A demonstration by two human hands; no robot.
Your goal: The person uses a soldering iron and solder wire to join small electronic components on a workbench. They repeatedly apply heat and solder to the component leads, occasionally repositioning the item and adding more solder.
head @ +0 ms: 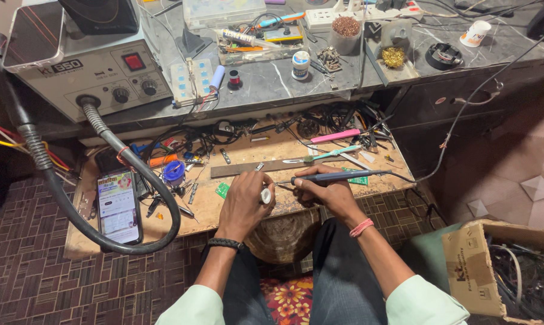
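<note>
My right hand [326, 194] grips a dark blue soldering iron [338, 176] like a pen, its tip pointing left toward my left hand. A cable runs from the iron's right end off to the right. My left hand [244, 201] is closed around a small white round object [265, 195], held just left of the iron's tip. Both hands rest at the front edge of a low wooden work board [236, 207]. A small green circuit board [222, 190] lies just left of my left hand, and another green board [359, 179] lies under the iron.
A smartphone [118, 206] with a lit screen lies at the board's left. A grey rework station [91, 66] with a thick black hose [133, 174] stands at back left. Tools, tweezers and wires litter the board's rear. A cardboard box [494, 271] of cables sits at right.
</note>
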